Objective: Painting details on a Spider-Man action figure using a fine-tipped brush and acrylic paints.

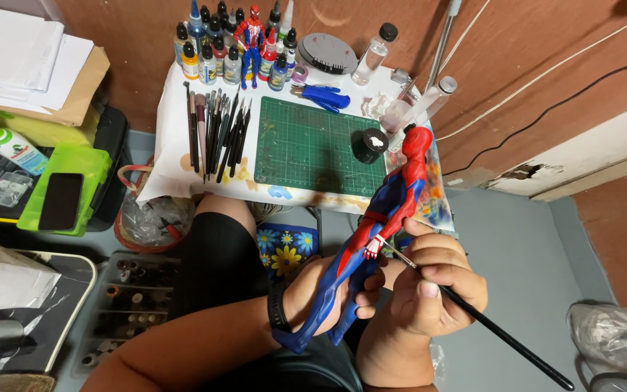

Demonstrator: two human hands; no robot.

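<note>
Far to the left of the green cutting mat (318,145), a black phone (60,201) lies face up on a lime-green case (90,168), with a stack of white papers (19,54) above it. Closer to the mat, just off its left edge, a row of paintbrushes (217,134) lies fanned on the white tabletop (170,138). Behind the mat's left corner stands a cluster of small paint bottles (215,54), and among them a small red-and-blue action figure (252,40) stands upright. Blue-handled pliers (322,96) lie along the mat's back edge, and a round black jar (370,145) sits at its right edge.

Now the hands, below the mat. The left hand (328,287), with a black watch (278,308) at the wrist, is clenched around the legs of a large red-and-blue action figure (382,214), holding it tilted so its red head points up toward the mat's right corner. Just to the right, the right hand (437,279) pinches a thin black-handled paintbrush (502,330), fingers wrapped tight on the shaft. The brush tip touches the figure's small red hand, while the long handle runs down and away to the right.
</note>
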